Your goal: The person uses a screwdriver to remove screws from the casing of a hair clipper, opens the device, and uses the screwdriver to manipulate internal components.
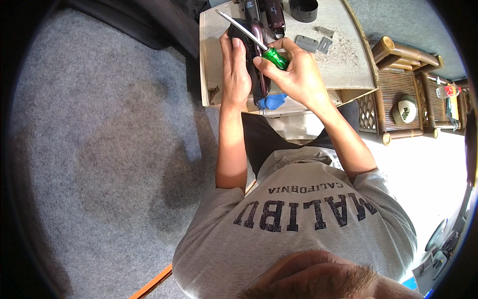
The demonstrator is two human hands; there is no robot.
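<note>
My left hand (pixel 235 74) is wrapped along the left side of a black and dark maroon hair clipper (pixel 260 82), held lengthwise over the table. In my right hand (pixel 302 74) is a screwdriver (pixel 277 59) with a clear green handle, pinched between thumb and fingers. Its long metal shaft slants up and left across the clipper, the tip reaching past its far left side. My right fingers lie close against the clipper's right side; whether they also grip it I cannot tell. Below the clipper's near end sits a blue cloth-like piece (pixel 273 101).
On the pale wooden table (pixel 348 74) lie a dark maroon casing (pixel 275 17), a round black container (pixel 303 10), flat metal clipper blades (pixel 306 43) and scattered hair bits. Bamboo chairs (pixel 398 82) stand to the right, one holding a cap (pixel 407 110). Grey carpet (pixel 114 124) spreads leftward.
</note>
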